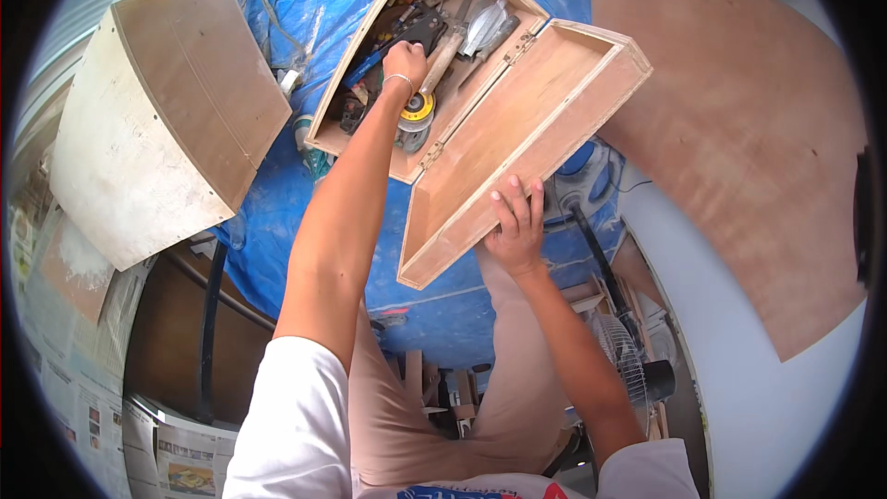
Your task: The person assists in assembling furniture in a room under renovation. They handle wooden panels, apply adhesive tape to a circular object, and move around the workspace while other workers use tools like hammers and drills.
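Observation:
A wooden toolbox (323,120) stands with its hinged lid (531,143) swung out toward me. My left hand (404,65) reaches into the toolbox with its fingers curled closed; what they grip is hidden. Right above it is a black tool (425,28), and a blue-handled tool (368,66) lies beside the fist. Just below the wrist sits a yellow-rimmed disc (418,108). A wooden-handled tool (443,60) and a clear plastic piece (484,28) lie to the right. My right hand (517,226) grips the lid's near wall, fingers over its outer face, thumb out of sight.
A blue tarp (443,314) covers the work surface. At left stands a curved wooden case (199,65). A large brown sheet (721,102) lies at right. A fan (619,351) stands low beside my right arm, with a dark pole (599,254) above it.

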`<state>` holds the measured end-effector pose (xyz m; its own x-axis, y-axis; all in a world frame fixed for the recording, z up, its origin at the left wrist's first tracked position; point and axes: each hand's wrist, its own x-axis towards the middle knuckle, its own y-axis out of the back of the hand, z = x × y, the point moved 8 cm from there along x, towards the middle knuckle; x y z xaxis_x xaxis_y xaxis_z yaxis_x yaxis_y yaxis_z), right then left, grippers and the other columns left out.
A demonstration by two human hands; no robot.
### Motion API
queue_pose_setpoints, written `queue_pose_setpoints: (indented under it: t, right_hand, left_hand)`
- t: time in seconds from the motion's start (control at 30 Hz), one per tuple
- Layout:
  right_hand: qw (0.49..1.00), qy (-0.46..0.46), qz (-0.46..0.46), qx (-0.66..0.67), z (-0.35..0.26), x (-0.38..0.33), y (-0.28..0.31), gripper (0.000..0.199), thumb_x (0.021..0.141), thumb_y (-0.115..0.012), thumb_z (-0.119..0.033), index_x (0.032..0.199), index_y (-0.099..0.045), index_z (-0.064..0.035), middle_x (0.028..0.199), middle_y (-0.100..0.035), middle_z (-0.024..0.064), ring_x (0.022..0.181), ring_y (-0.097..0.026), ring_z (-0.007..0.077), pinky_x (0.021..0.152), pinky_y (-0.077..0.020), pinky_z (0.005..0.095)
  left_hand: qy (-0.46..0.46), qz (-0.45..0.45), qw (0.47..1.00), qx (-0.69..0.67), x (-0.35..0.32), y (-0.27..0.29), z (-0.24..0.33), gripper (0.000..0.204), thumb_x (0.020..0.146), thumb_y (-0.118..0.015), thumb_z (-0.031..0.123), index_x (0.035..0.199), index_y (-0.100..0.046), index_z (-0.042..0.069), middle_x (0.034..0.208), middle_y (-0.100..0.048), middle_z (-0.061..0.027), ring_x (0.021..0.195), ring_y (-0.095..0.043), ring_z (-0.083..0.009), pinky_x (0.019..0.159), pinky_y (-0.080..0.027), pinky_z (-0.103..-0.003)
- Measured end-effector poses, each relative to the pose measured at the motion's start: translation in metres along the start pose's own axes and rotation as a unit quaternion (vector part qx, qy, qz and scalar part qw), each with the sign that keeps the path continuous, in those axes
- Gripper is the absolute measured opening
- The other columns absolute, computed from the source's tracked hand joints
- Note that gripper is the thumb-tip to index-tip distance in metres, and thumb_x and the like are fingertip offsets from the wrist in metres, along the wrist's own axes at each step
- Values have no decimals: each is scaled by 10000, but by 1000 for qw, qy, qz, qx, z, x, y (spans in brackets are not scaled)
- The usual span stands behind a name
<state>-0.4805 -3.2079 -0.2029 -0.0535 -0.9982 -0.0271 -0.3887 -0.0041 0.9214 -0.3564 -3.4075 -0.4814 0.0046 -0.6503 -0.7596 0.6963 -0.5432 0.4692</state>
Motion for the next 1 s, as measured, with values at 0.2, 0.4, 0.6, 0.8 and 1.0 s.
queue_pose_setpoints:
  t: [0.2, 0.4, 0.6, 0.8, 1.0]
  right_hand:
    - [999, 31, -2, 21, 0, 3, -5, 552, 777, -611, -1, 1295, -506, -160, 1435, -427, 61, 1364, -307, 379, 1053, -422, 457]
    - [1000, 20, -14, 7, -1, 5, -1, 525, 794, -604, -8, 1290, -518, -155, 1439, -429, 63, 1377, -280, 376, 1053, -421, 451]
    - [998, 40, -52, 22, -37, 54, -20, 509, 810, -604, -7, 1297, -537, -139, 1451, -420, 53, 1386, -269, 343, 1065, -400, 470]
    - [978, 64, -184, -81, -108, 175, -106, 419, 895, -500, -129, 1312, -537, -108, 1477, -390, 61, 1391, -296, 276, 1094, -289, 573]
    - [822, 27, -491, -287, -117, 217, -158, 311, 876, -488, -156, 1108, -692, -123, 1273, -606, 137, 1346, -409, 279, 1108, -222, 578]
  left_hand:
    - [46, -125, 954, -267, 50, -52, 37, 378, 958, -522, 370, 980, -626, 7, 931, -641, -110, 846, -636, -187, 768, -523, -308]
    - [127, -154, 888, -413, 17, -33, 51, 714, 946, -476, 534, 1473, -287, 92, 1364, -408, -198, 1216, -480, -329, 899, -487, -487]
    - [88, -21, 961, -259, -55, 75, -62, 455, 943, -545, 429, 720, -645, 46, 560, -429, 36, 514, -368, -77, 489, -279, -263]
    - [-7, 72, 964, -258, -183, 215, -101, 337, 958, -561, 321, 749, -618, 63, 567, -340, 91, 516, -265, -24, 478, -186, -238]
    - [112, 27, 944, -309, -296, 264, -128, 260, 963, -575, 268, 874, -632, 30, 585, -436, 64, 515, -382, -42, 470, -306, -250]
